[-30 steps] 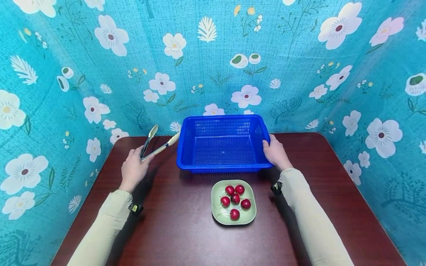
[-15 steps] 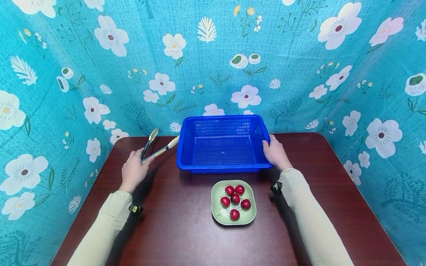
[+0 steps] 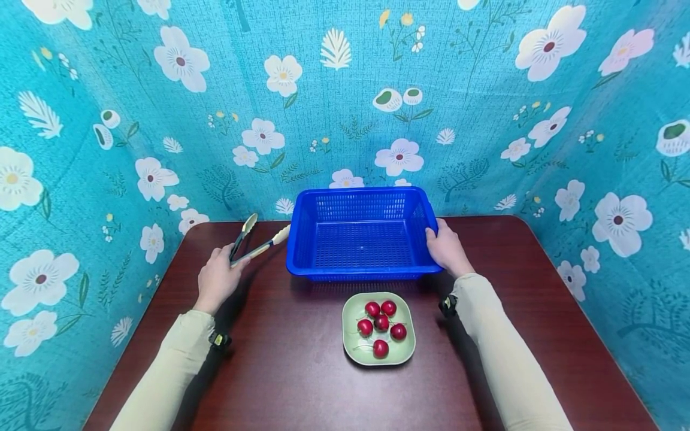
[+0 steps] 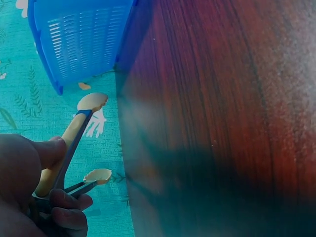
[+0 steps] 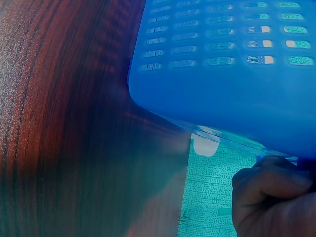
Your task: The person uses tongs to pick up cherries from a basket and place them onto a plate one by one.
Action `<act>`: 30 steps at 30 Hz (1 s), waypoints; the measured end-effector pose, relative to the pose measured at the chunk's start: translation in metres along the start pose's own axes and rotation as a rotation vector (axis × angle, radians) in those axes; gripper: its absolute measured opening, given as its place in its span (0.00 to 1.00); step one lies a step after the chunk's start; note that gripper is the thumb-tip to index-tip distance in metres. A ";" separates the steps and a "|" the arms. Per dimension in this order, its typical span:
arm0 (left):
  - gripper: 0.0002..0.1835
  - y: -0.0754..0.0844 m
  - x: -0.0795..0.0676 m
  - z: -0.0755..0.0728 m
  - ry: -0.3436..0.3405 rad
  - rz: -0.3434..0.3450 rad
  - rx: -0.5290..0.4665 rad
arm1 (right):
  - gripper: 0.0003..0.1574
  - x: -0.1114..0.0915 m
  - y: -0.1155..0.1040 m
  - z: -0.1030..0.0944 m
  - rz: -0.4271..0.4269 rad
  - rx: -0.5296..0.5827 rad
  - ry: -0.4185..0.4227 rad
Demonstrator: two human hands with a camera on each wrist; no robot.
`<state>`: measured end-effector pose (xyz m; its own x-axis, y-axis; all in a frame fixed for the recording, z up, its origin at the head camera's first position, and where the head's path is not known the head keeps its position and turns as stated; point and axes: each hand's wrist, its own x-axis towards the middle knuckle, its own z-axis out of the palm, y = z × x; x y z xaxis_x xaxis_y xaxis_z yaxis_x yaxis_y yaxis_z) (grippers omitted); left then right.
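My left hand [image 3: 218, 280] grips a pair of tongs [image 3: 260, 249] by the handle end, their two cream scalloped tips spread wide apart. In the left wrist view the thumb lies along one arm of the tongs [image 4: 74, 133], with fingers curled round the other side. A blue perforated plastic basket [image 3: 361, 268] stands at the back of the table, nothing inside it. My right hand [image 3: 446, 245] holds the basket's right rim, thumb over the top edge. From the right wrist view, curled fingers [image 5: 271, 185] show at the rim, partly cut off by the frame.
In front of the basket, a light green square plate [image 3: 350, 353] holds several red cherries [image 3: 381, 322] with stems. All stand on a dark red-brown wooden table [image 3: 291, 383]. A blue floral cloth [image 3: 345, 120] hangs behind and at both sides.
The tips of the tongs in my left hand have dipped slightly lower. My right hand and the basket stay where they were, as do the plate and cherries.
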<state>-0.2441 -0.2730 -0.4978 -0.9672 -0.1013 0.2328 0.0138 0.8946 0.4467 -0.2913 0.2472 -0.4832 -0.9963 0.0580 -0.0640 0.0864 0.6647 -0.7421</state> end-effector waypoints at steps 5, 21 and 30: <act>0.32 0.000 0.000 0.000 -0.009 -0.002 0.003 | 0.35 0.001 0.001 0.001 -0.003 0.002 0.002; 0.32 -0.004 -0.001 0.006 -0.047 -0.012 0.007 | 0.35 0.000 0.000 0.000 0.008 0.013 -0.007; 0.32 -0.007 -0.002 0.007 -0.070 -0.018 0.013 | 0.36 0.000 0.000 0.000 0.014 0.017 -0.012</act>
<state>-0.2440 -0.2762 -0.5072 -0.9827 -0.0872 0.1633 -0.0068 0.8986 0.4387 -0.2914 0.2476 -0.4832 -0.9949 0.0578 -0.0823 0.1001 0.6510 -0.7524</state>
